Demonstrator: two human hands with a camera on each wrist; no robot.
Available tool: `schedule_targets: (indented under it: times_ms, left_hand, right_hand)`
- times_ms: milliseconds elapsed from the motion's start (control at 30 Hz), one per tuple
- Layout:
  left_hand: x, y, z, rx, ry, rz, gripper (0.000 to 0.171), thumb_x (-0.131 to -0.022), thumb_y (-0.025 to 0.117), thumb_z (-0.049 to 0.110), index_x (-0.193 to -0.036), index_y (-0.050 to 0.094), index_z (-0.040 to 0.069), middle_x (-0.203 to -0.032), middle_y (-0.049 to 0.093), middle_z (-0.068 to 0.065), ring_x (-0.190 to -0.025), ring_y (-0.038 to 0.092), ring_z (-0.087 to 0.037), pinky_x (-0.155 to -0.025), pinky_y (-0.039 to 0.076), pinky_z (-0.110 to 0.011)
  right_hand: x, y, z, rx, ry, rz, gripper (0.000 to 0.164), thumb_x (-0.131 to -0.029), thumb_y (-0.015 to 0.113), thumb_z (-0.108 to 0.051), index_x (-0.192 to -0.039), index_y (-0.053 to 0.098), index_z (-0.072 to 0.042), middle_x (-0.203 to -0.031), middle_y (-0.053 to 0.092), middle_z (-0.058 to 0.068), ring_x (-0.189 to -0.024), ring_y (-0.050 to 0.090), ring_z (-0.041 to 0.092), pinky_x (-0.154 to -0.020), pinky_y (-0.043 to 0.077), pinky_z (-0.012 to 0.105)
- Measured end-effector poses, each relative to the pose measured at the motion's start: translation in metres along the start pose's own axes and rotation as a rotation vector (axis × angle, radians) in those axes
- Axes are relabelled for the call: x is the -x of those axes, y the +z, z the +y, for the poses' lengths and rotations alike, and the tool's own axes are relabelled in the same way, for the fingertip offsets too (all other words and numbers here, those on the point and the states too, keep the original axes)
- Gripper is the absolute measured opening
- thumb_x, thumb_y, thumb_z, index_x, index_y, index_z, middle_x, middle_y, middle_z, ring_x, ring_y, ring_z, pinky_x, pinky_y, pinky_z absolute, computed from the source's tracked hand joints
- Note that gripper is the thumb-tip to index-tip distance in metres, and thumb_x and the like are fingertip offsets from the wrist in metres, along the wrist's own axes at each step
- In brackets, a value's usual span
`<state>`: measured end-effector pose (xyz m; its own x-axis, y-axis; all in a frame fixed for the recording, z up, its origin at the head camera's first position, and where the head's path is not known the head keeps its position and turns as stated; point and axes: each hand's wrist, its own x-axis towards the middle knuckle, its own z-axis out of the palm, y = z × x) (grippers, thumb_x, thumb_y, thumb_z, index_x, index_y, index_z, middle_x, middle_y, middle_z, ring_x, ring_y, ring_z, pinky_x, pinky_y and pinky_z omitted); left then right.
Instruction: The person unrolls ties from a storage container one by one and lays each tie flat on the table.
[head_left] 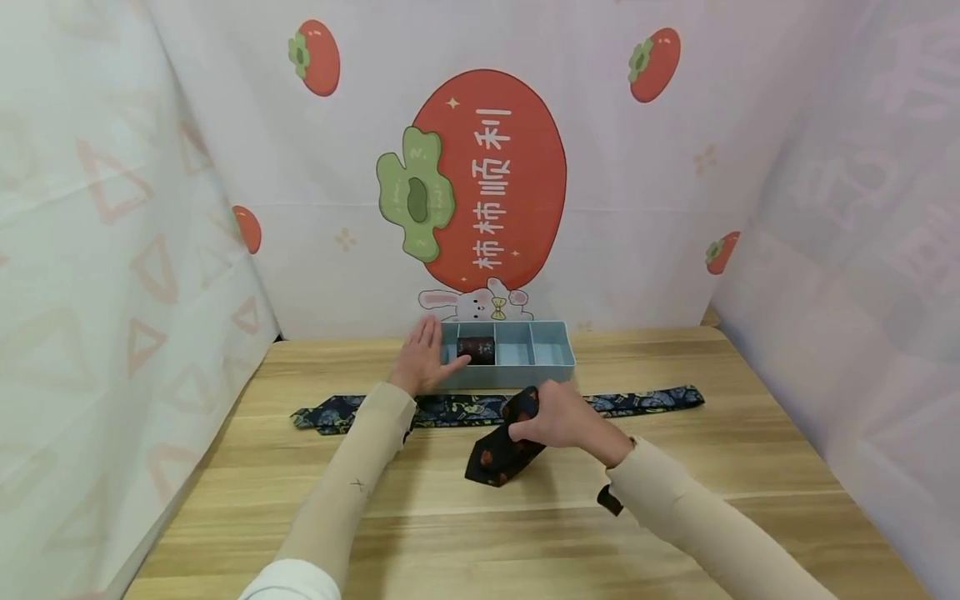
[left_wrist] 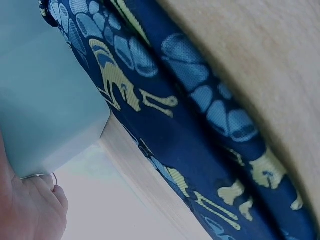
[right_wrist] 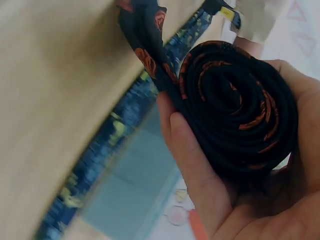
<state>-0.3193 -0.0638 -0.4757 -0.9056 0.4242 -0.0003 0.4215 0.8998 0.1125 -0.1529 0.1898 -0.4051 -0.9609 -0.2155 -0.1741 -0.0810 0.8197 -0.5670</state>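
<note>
My right hand grips a dark necktie with orange-red motifs. In the right wrist view most of that necktie is wound into a flat spiral roll, held between thumb and fingers, and its wide end hangs loose. My left hand rests at the left end of a pale blue divided box, its fingers extended along that end and the thumb over the front rim. A rolled dark tie sits in the box's second compartment from the left. In the left wrist view, the fingers touch the box's corner.
A navy necktie with blue and yellow patterns lies stretched across the wooden table, just in front of the box. Behind the box stands a white printed cloth, with more cloth along both sides.
</note>
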Motion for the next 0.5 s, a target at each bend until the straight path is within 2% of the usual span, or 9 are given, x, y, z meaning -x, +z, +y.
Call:
schedule_targets:
  times_ms: [67, 167, 300, 367, 500]
  left_hand:
    - [-0.001, 0.001, 0.0, -0.005, -0.002, -0.003, 0.106, -0.103, 0.034, 0.076, -0.167, 0.01, -0.005, -0.177, 0.005, -0.022, -0.167, 0.003, -0.036, -0.136, 0.008, -0.048]
    - [-0.002, 0.001, -0.001, -0.012, -0.004, -0.004, 0.106, -0.103, 0.034, 0.076, -0.167, 0.01, -0.005, -0.178, 0.005, -0.022, -0.167, 0.003, -0.036, -0.136, 0.008, -0.048]
    - [-0.002, 0.001, -0.001, -0.024, -0.005, -0.02, 0.107, -0.103, 0.031, 0.077, -0.167, 0.006, -0.004, -0.178, 0.003, -0.021, -0.167, 0.001, -0.036, -0.136, 0.007, -0.047]
    - [-0.002, 0.001, -0.001, -0.018, -0.004, -0.026, 0.107, -0.102, 0.031, 0.078, -0.167, 0.005, -0.004, -0.178, 0.002, -0.021, -0.167, 0.001, -0.036, -0.136, 0.007, -0.048]
    - [-0.002, -0.001, -0.001, 0.02, 0.006, -0.011, 0.107, -0.103, 0.034, 0.076, -0.167, 0.007, -0.006, -0.177, 0.004, -0.023, -0.166, 0.003, -0.038, -0.136, 0.008, -0.049]
  right_hand:
    - [0.001, 0.01, 0.007, -0.033, 0.048, 0.005, 0.049, -0.084, 0.08, -0.034, -0.052, 0.045, -0.019, -0.047, 0.035, -0.007, -0.041, 0.031, 0.011, -0.044, 0.029, 0.027]
    - [0.004, 0.023, 0.015, -0.071, 0.109, 0.024, 0.042, -0.085, 0.081, -0.037, -0.059, 0.057, -0.015, -0.052, 0.05, -0.002, -0.045, 0.045, 0.013, -0.046, 0.036, 0.027]
    - [0.006, 0.038, 0.024, -0.098, 0.156, 0.041, 0.036, -0.085, 0.083, -0.037, -0.07, 0.066, -0.01, -0.061, 0.063, 0.005, -0.05, 0.056, 0.017, -0.048, 0.042, 0.028]
    - [0.005, 0.044, 0.027, -0.09, 0.165, 0.044, 0.038, -0.085, 0.083, -0.038, -0.068, 0.065, -0.009, -0.059, 0.061, 0.004, -0.05, 0.054, 0.017, -0.048, 0.041, 0.028]
    - [0.004, 0.052, 0.031, -0.059, 0.162, 0.043, 0.046, -0.086, 0.082, -0.04, -0.058, 0.054, -0.016, -0.052, 0.046, -0.003, -0.046, 0.044, 0.014, -0.047, 0.036, 0.028]
